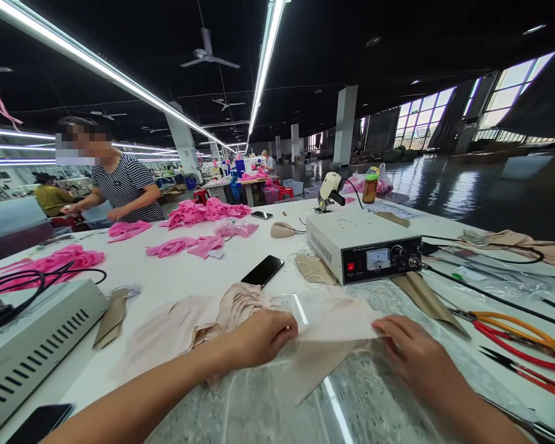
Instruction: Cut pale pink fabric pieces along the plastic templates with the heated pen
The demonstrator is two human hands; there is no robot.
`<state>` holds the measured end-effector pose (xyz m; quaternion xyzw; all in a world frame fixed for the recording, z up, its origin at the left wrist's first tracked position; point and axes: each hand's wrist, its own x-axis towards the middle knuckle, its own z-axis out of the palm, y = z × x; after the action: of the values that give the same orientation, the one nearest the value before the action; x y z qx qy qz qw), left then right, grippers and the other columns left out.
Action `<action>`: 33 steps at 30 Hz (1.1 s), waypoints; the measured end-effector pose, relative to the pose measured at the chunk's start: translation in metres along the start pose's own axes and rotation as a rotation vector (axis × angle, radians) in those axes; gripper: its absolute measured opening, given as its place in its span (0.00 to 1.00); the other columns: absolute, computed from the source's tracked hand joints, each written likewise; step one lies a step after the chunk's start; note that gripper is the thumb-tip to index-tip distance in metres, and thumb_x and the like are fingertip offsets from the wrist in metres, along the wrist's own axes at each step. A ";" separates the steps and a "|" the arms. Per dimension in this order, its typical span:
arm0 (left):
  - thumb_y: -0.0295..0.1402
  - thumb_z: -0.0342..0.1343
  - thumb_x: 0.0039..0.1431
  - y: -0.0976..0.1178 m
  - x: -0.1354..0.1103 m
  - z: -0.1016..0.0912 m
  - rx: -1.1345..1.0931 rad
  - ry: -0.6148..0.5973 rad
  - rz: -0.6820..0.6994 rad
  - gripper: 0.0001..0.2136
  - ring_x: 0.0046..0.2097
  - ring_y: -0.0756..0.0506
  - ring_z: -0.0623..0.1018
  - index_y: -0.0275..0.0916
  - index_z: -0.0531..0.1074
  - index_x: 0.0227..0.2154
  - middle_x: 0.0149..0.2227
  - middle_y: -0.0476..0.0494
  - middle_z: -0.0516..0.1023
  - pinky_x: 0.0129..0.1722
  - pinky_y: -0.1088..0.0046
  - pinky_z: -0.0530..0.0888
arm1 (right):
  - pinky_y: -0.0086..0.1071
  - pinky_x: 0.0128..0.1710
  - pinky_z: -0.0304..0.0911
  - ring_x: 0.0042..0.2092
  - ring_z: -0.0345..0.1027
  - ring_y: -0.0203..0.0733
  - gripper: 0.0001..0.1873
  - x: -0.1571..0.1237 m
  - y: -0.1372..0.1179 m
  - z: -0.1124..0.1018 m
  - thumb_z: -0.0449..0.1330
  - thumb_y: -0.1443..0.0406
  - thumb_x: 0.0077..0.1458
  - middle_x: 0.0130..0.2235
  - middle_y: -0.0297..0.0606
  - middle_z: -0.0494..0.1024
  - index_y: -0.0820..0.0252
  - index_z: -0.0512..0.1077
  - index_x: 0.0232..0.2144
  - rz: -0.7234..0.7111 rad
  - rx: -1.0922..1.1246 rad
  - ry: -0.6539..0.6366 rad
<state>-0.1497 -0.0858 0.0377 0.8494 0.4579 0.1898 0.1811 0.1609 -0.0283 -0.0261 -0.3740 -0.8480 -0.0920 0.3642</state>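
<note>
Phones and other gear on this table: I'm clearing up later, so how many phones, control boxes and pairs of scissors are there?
Phones: 3, black phone, a second phone, a third phone.
Control boxes: 2, white box, grey box.
Scissors: 2, orange-red scissors, small red snips.
Total: 7

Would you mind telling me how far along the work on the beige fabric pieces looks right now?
Done: nothing clearly finished shows. In hand: the left hand and right hand hold one thin beige fabric piece flat on the glass plate. Left: a pile of beige fabric lies beside the left hand. The scissors and the white control box lie untouched.
</note>
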 end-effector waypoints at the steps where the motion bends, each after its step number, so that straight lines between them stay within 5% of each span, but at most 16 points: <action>1: 0.29 0.45 0.61 0.002 -0.012 0.001 0.015 -0.070 0.017 0.10 0.33 0.49 0.74 0.39 0.72 0.33 0.32 0.46 0.77 0.34 0.76 0.66 | 0.35 0.37 0.66 0.38 0.70 0.43 0.10 -0.010 -0.009 -0.006 0.50 0.67 0.56 0.36 0.37 0.75 0.53 0.69 0.37 -0.061 -0.001 0.007; 5: 0.28 0.47 0.60 0.009 -0.050 0.007 0.097 -0.359 0.075 0.10 0.29 0.49 0.74 0.41 0.73 0.31 0.30 0.47 0.78 0.29 0.76 0.66 | 0.29 0.35 0.67 0.35 0.69 0.39 0.11 -0.052 -0.041 -0.026 0.52 0.71 0.55 0.33 0.39 0.73 0.56 0.69 0.40 -0.282 0.023 -0.025; 9: 0.26 0.53 0.54 0.019 -0.065 0.005 0.329 -0.632 0.070 0.07 0.26 0.46 0.75 0.41 0.74 0.26 0.26 0.48 0.78 0.22 0.73 0.62 | 0.33 0.37 0.68 0.38 0.68 0.40 0.14 -0.077 -0.060 -0.040 0.52 0.75 0.56 0.36 0.43 0.72 0.61 0.69 0.43 -0.248 0.066 -0.181; 11: 0.27 0.55 0.54 0.028 -0.061 0.003 0.412 -0.689 0.109 0.06 0.25 0.46 0.75 0.40 0.74 0.24 0.25 0.48 0.77 0.22 0.72 0.63 | 0.34 0.38 0.67 0.38 0.68 0.40 0.15 -0.077 -0.064 -0.044 0.50 0.77 0.56 0.35 0.43 0.72 0.63 0.70 0.42 -0.230 0.078 -0.159; 14: 0.32 0.54 0.58 0.043 -0.041 0.012 0.345 -0.558 0.270 0.06 0.27 0.48 0.76 0.40 0.75 0.28 0.30 0.48 0.77 0.28 0.73 0.70 | 0.31 0.39 0.67 0.39 0.68 0.38 0.13 -0.071 -0.063 -0.048 0.49 0.76 0.57 0.36 0.43 0.72 0.63 0.71 0.40 -0.233 0.085 -0.105; 16: 0.35 0.51 0.61 0.046 -0.024 0.030 0.253 -0.369 0.422 0.09 0.40 0.46 0.78 0.40 0.74 0.41 0.43 0.44 0.77 0.42 0.72 0.72 | 0.29 0.40 0.67 0.42 0.68 0.37 0.13 -0.068 -0.056 -0.049 0.49 0.74 0.59 0.38 0.43 0.72 0.61 0.71 0.41 -0.228 0.054 -0.111; 19: 0.38 0.44 0.66 0.040 -0.008 0.063 0.254 -0.165 0.622 0.16 0.61 0.41 0.64 0.37 0.66 0.52 0.58 0.40 0.66 0.59 0.64 0.62 | 0.30 0.42 0.67 0.44 0.69 0.38 0.15 -0.073 -0.041 -0.053 0.47 0.70 0.61 0.42 0.42 0.73 0.59 0.71 0.45 -0.194 -0.049 -0.115; 23: 0.39 0.43 0.66 0.030 -0.008 0.083 0.274 -0.138 0.627 0.18 0.61 0.42 0.64 0.37 0.63 0.54 0.60 0.41 0.65 0.58 0.63 0.62 | 0.33 0.44 0.65 0.45 0.69 0.40 0.16 -0.089 -0.024 -0.062 0.46 0.68 0.62 0.45 0.41 0.73 0.60 0.70 0.47 -0.122 -0.167 -0.109; 33: 0.30 0.45 0.63 0.048 0.009 0.057 0.232 -0.200 0.676 0.09 0.43 0.45 0.74 0.37 0.67 0.42 0.42 0.38 0.75 0.44 0.70 0.68 | 0.30 0.47 0.65 0.47 0.70 0.39 0.14 -0.106 -0.016 -0.068 0.49 0.69 0.62 0.47 0.38 0.74 0.57 0.69 0.48 0.076 -0.199 0.039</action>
<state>-0.0829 -0.1103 0.0134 0.9819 0.1501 0.1016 0.0547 0.2357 -0.1286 -0.0479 -0.4383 -0.8127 -0.1690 0.3447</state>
